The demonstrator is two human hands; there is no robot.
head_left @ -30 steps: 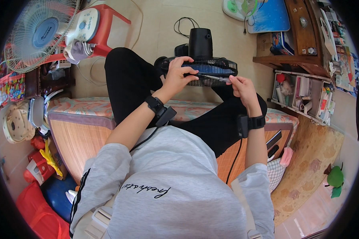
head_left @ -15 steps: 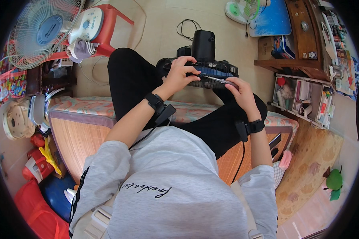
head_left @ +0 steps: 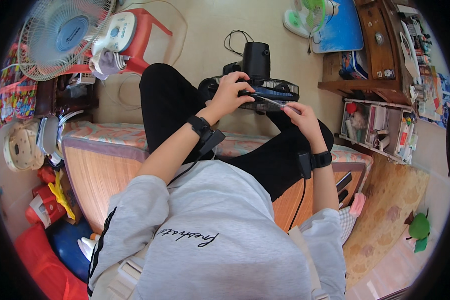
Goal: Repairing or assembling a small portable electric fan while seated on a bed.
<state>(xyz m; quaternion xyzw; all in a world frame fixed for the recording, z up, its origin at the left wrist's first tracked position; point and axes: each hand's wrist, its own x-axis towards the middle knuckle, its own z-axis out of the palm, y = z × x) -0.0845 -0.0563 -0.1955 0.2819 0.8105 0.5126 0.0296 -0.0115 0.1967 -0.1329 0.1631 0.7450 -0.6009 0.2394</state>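
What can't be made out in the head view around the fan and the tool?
- Tool tip: the thin tool ends under the left hand, so its contact point is hidden.
- Black fan: its near side is covered by both hands and the knees.
- Right hand: fingertips too small to tell the grip.
- Tool type: too small to tell.

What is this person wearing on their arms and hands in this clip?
Both hands are bare, with no gloves. The left hand and the right hand each have a black wrist strap carrying a small black box, with a thin black cable running back along the forearm. Grey sweatshirt sleeves are pushed up above the elbows; a black stripe runs down the left one.
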